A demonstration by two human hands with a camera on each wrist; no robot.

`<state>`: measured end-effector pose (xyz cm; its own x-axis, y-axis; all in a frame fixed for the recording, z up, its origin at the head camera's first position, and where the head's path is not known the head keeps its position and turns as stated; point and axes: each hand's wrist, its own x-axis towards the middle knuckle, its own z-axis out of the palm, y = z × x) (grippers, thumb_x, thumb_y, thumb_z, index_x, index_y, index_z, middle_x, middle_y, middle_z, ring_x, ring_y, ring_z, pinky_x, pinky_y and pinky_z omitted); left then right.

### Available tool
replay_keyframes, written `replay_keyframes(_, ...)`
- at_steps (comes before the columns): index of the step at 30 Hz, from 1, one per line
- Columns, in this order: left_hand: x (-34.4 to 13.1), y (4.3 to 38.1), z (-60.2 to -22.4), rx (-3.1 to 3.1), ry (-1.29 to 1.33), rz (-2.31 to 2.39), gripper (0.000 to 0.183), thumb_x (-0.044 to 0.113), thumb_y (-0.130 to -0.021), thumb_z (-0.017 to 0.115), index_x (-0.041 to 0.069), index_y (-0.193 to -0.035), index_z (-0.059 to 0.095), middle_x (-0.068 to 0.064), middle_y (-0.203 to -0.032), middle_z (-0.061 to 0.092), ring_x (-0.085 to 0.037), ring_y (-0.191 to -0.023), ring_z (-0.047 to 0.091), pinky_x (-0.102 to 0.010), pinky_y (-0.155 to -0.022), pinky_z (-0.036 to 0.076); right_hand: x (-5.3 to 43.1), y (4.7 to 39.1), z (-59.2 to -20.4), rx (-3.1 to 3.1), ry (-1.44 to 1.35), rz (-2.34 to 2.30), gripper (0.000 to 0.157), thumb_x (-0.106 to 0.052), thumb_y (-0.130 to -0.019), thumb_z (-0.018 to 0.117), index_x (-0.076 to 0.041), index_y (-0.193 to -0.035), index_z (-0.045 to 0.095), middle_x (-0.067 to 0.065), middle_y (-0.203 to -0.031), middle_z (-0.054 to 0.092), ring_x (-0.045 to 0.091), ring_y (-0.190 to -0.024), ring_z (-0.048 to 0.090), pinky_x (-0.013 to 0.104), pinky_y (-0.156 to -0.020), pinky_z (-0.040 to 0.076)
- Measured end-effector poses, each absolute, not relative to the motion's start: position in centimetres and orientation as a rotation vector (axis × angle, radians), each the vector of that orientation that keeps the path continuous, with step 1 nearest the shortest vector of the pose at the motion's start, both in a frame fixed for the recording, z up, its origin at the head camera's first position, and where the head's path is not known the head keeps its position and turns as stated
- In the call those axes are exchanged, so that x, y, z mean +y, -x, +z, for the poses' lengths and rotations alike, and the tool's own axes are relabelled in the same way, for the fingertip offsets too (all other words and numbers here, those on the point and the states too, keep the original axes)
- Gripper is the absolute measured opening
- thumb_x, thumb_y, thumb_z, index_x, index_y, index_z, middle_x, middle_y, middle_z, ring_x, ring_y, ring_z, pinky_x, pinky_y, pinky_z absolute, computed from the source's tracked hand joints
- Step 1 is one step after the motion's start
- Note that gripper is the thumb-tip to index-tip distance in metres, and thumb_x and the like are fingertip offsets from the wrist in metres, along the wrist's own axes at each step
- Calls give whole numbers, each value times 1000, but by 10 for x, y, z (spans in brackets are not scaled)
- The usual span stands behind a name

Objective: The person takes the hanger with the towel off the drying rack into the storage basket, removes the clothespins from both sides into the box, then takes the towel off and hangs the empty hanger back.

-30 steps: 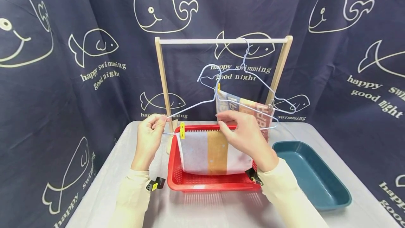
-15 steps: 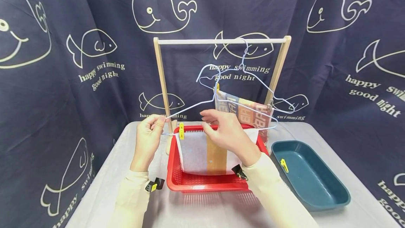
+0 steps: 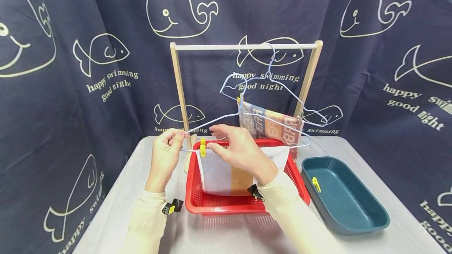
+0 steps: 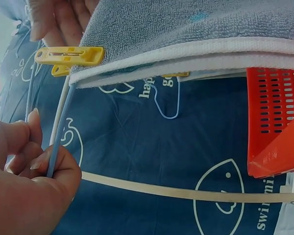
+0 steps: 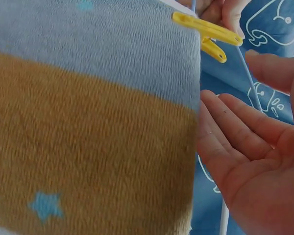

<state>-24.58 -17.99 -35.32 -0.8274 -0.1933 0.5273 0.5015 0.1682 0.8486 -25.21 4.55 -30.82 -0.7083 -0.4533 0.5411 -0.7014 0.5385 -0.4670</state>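
Seemingly half done, with one peg [image 3: 203,147] on the left corner of the mid-frame towel [image 3: 216,175], none visible at right, a spare peg [image 3: 316,184] in the lower-right tray [image 3: 353,199], the hanger [image 3: 241,104] pinched in the left hand [image 3: 165,158], nothing in the relaxed right hand [image 3: 243,152].

Towel [image 3: 218,176] and basket [image 3: 226,209] before rack [image 3: 212,47]; tray [image 3: 353,201] right of basket, clothespin [image 3: 316,184] in tray.
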Motion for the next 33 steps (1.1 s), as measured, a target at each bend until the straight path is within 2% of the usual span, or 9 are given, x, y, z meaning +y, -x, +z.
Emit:
replay_keyframes(8, -181, 245, -354, -1901, 303, -1717, 21, 15, -102, 66, -3, -96, 76, 0, -63, 48, -12, -61, 42, -23, -53, 30, 29, 251, -312, -2466, -959, 907, 41, -27, -88, 83, -12, -125, 72, 3, -117, 76, 16, -101, 74, 34, -89, 58)
replay_keyframes(19, -179, 245, -353, -1916, 274, -1704, 18, 11, -102, 66, -4, -99, 75, 3, -65, 50, -12, -61, 43, -23, -53, 32, 22, 252, -317, -2481, -957, 943, 37, -26, -90, 82, -13, -123, 73, 2, -115, 77, 13, -102, 74, 31, -88, 58)
replay_keyframes(27, -179, 244, -353, -1900, 296, -1712, 21, 15, -102, 66, -3, -97, 75, 1, -65, 52, -12, -61, 44, -23, -53, 32, 23, 254, -319, -2435, -998, 944, 23, -21, -90, 81, -15, -111, 75, -3, -100, 78, 7, -89, 74, 28, -81, 59)
replay_keyframes(33, -179, 245, -353, -1890, 314, -1708, 22, 16, -102, 66, -2, -95, 76, 1, -63, 50, -12, -59, 42, -23, -51, 30, 22, 254, -321, -2391, -1026, 952, 19, -18, -90, 81, -13, -107, 74, -3, -93, 79, 5, -82, 73, 26, -76, 57)
